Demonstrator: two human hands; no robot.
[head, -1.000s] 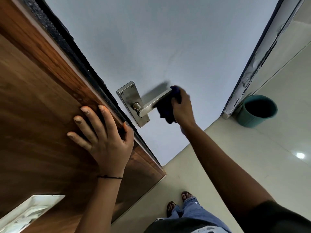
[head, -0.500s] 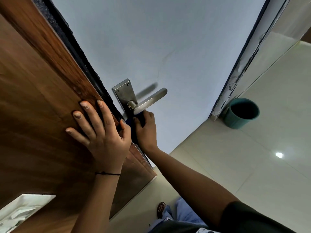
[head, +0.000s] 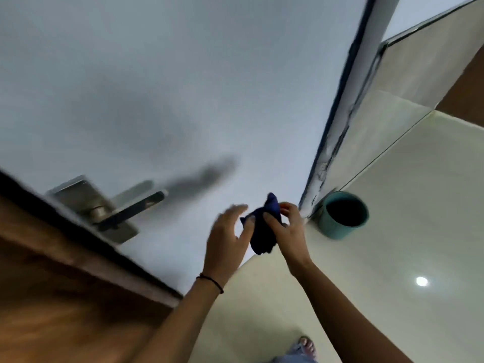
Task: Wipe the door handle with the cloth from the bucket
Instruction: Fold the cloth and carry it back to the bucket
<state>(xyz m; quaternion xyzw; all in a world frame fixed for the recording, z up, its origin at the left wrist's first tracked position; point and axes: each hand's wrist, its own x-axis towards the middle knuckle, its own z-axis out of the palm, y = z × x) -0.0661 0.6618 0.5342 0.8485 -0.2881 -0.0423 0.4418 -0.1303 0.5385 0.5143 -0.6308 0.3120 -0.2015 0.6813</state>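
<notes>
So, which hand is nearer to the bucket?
Right. The right hand, holding the cloth, is just beside the bucket. The left hand is farther, toward the door handle.

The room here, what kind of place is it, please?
Probably an indoor doorway or hallway of a home or office: a wooden door with a metal lever handle, a pale painted wall, and a glossy tiled floor with a teal bucket.

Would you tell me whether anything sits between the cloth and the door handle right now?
Nothing visible does. The cloth is held between both hands, right hand gripping it, left hand alongside; open space lies between them and the handle.
</notes>
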